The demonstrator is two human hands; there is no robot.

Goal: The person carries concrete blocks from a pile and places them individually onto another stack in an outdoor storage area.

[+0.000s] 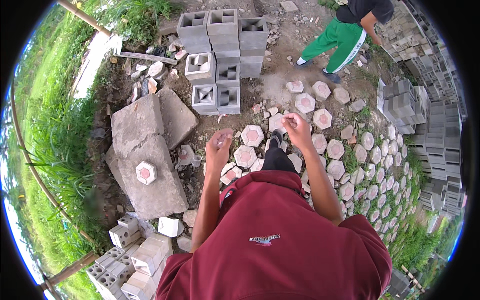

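Note:
My left hand (pixel 218 146) is raised in front of me, its fingers loosely bent and apart, with nothing visible in it. To the right, my right hand (pixel 297 129) hangs over the paving blocks, fingers loosely curled, also empty. Below and between them lie hexagonal concrete pavers with pink centres, among them one paver (pixel 252 135) and another paver (pixel 245 156) near my left hand. My dark shoe (pixel 276 138) is among the pavers. Neither hand touches anything. A single hexagonal paver (pixel 146 173) rests on a broad concrete slab (pixel 162 192) at the left.
Stacked hollow concrete blocks (pixel 228 74) stand ahead. Perforated pale blocks (pixel 112 267) are piled at the lower left. Many hexagonal pavers (pixel 372 192) spread over grass at the right, before grey block stacks (pixel 442 142). Another person in green trousers (pixel 345 42) stands at the far right.

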